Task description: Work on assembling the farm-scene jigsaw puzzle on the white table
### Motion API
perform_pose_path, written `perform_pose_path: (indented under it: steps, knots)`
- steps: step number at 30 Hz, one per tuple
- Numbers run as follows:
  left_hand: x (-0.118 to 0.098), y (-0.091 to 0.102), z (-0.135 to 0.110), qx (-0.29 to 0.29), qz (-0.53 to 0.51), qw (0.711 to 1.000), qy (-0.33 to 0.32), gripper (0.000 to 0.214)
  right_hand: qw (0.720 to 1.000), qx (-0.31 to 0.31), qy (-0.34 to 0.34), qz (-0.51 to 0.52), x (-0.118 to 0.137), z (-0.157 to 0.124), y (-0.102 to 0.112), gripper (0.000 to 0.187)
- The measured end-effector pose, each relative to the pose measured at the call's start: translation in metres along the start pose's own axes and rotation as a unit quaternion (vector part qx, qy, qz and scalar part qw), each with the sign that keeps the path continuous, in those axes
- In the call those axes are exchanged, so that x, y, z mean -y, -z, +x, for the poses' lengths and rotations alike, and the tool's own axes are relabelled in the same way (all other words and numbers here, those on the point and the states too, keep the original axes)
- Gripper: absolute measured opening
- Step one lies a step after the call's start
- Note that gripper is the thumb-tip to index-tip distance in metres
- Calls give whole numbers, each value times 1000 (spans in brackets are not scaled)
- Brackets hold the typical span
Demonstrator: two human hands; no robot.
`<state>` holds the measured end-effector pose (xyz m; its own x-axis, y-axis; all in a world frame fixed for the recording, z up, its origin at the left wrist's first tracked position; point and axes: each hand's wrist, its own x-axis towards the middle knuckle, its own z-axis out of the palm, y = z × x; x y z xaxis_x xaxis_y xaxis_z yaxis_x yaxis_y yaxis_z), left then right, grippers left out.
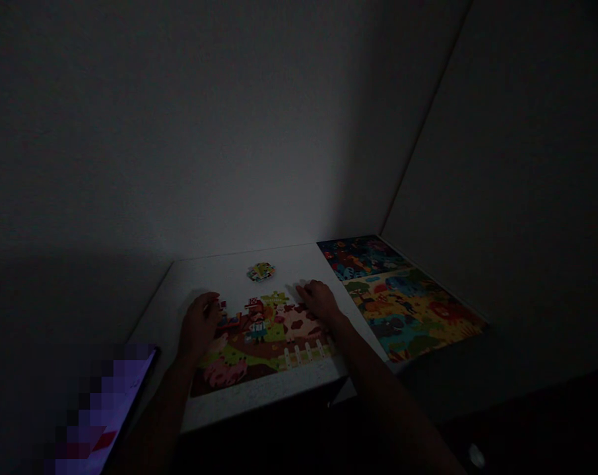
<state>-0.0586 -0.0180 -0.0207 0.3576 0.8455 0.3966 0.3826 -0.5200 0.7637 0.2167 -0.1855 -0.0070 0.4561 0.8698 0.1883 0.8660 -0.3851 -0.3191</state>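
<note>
The left hand [199,326] curls knuckles-up, well apart from the right hand [319,300], which lies flat, palm down.

We see matt printed cardboard in the jigsaw puzzle [264,343] and the small stack of pieces [261,271], and smooth card with a slight sheen in the picture sheet [408,310]. The white tabletop [214,270] looks matt and slightly rough; the wall [180,132] looks flat and matt.

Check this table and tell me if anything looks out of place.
A loose heap of jigsaw pieces sits apart from the farm jigsaw puzzle on the white table. It stands out because the puzzle's upper edge is ragged and looks unfinished.
</note>
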Motion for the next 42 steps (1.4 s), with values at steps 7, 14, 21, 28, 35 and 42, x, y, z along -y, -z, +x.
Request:
perform_pose_path:
  steps: [7,14,21,28,35,42]
  knots:
    - [-17,4,-5,-2,-59,996,61,32,999,3,-19,35,0,1,4,57]
    - [-14,3,-6,-25,-66,997,42,28,993,28,-51,101,4,-4,12,57]
    - [-17,1,-6,-60,-81,994,50,22,982,55,-70,169,1,-6,9,62]
    - [-16,2,0,-55,-138,986,78,23,979,47,-56,190,1,-7,11,58]
    - [-20,4,4,-65,-221,964,132,30,986,36,-44,157,0,-5,9,57]
    - [-19,1,7,-52,-171,973,144,33,985,43,-51,158,4,-5,13,57]
